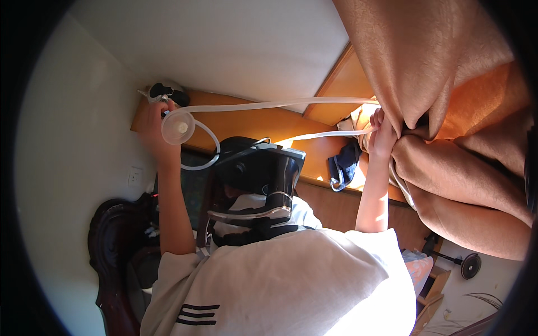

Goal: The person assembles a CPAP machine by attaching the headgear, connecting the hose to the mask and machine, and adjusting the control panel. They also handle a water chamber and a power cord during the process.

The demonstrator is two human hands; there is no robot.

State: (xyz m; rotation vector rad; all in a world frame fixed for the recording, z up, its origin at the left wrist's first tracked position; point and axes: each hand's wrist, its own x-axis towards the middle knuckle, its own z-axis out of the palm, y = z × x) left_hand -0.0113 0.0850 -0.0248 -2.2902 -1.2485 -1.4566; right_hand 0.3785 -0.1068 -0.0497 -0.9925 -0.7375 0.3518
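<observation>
On the left, my left hand [159, 131] is raised, its fingers closed around something near a translucent round cup [178, 126]. What exactly sits inside the fist is partly hidden. A pale flexible tube [252, 106] runs from there across to the right. One stretch of the tube curls below the cup in a loop. At the right, my right hand [383, 137] is closed on the tube beside the curtain's edge, where two strands of it meet the fingers. Just past my left hand lies a black and white object [168, 92] I cannot make out.
A heavy tan curtain [448, 162] hangs along the right. Ahead runs an orange-brown wooden ledge [241, 120], with dark blue cloth [344, 165] on it. A black device [263, 179] stands between my arms. A dark carved chair back [115, 246] and a wall socket [135, 176] are at left.
</observation>
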